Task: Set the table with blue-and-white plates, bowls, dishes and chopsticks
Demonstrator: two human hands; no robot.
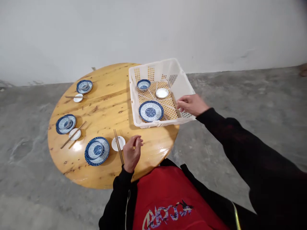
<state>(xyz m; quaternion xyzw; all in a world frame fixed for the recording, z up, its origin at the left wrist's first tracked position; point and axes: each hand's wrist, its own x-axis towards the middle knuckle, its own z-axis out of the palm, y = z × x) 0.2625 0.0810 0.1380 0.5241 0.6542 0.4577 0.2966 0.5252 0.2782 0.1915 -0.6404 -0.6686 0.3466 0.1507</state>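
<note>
My right hand (192, 104) reaches over the right side of the white plastic basket (155, 125). Its fingers are curled together, and the tips overlap the wooden chopsticks (177, 112) along the basket's right side. Whether they grip them is hard to see. Also inside the basket are a blue-and-white bowl (144, 85), a small white saucer (162, 93) and a blue-patterned plate (151, 111). Above the table's near edge, my left hand (132, 153) is empty, fingers loosely bent and thumb apart. Beside it, a pair of chopsticks (118, 142) rests across a white dish (122, 144).
The round wooden table (107, 111) carries a near plate with a bowl (97, 150) and two more settings at left, with bowls on plates (59, 123) (90, 85) and chopsticks across white dishes (75, 134) (78, 98). The basket overhangs the right edge. A wall (153, 32) stands behind.
</note>
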